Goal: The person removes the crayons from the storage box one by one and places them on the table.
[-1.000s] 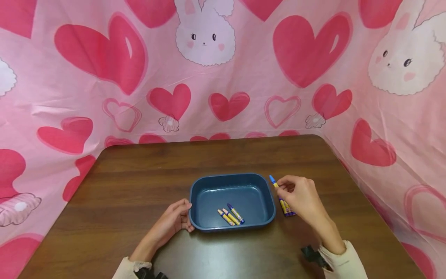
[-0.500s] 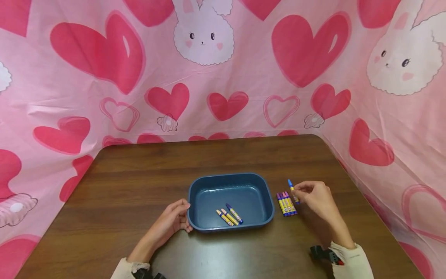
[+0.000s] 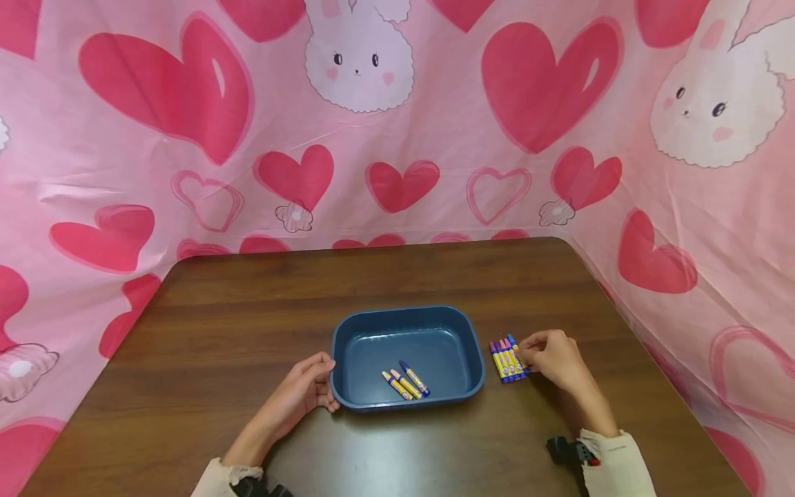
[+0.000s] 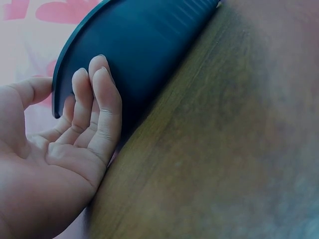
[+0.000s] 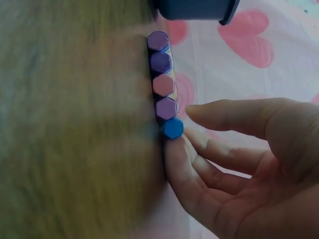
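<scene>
A dark blue plastic tray (image 3: 406,404) stands on the table, with three crayons (image 3: 406,384) lying near its front wall. My left hand (image 3: 304,386) holds the tray's left end; the left wrist view shows the thumb at the rim and the fingers curled against the outer wall. To the right of the tray, several crayons lie side by side in a row (image 3: 505,360), their ends purple and pink. My right hand (image 3: 559,359) has thumb and fingertips about the blue crayon (image 5: 173,128) at the row's right end, beside a purple one.
The brown wooden table (image 3: 267,297) meets a pink curtain (image 3: 348,207) with hearts and rabbits behind and at both sides. Black wrist straps (image 3: 568,451) sit at the pale sleeves.
My right hand has carried the blue crayon from near the tray's right side over to the row's right end and lowered it there. The left hand stays at the tray.
</scene>
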`<state>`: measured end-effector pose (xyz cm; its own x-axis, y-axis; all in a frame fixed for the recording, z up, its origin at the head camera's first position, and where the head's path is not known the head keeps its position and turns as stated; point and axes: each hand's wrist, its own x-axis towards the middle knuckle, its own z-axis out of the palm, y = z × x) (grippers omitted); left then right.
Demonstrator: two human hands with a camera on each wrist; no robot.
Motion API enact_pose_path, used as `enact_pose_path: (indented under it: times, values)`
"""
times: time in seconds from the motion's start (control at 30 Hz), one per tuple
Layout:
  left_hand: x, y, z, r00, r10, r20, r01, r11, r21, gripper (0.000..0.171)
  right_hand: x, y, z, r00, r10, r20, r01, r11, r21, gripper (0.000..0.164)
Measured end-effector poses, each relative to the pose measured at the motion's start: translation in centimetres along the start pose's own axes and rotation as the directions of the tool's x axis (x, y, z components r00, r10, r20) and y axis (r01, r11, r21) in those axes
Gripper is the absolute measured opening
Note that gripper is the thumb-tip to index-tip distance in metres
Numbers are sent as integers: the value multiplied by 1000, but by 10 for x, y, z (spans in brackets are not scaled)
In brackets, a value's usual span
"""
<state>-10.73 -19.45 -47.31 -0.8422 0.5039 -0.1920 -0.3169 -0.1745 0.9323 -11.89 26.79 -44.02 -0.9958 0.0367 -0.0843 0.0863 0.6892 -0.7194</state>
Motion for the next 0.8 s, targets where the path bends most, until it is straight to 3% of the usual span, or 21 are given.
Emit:
enact_pose_path:
  times: [0.57,0.8]
  values:
    - [0,1,1,1000,-11,-15,11,1000,28,27,-7,-3,-6,999,14,38,-12,999,-42,15]
    - [0,1,0,1000,1,-9,-1,1000,22,26,-5,-2,-2,1000,9,7,-9,999,-53,15]
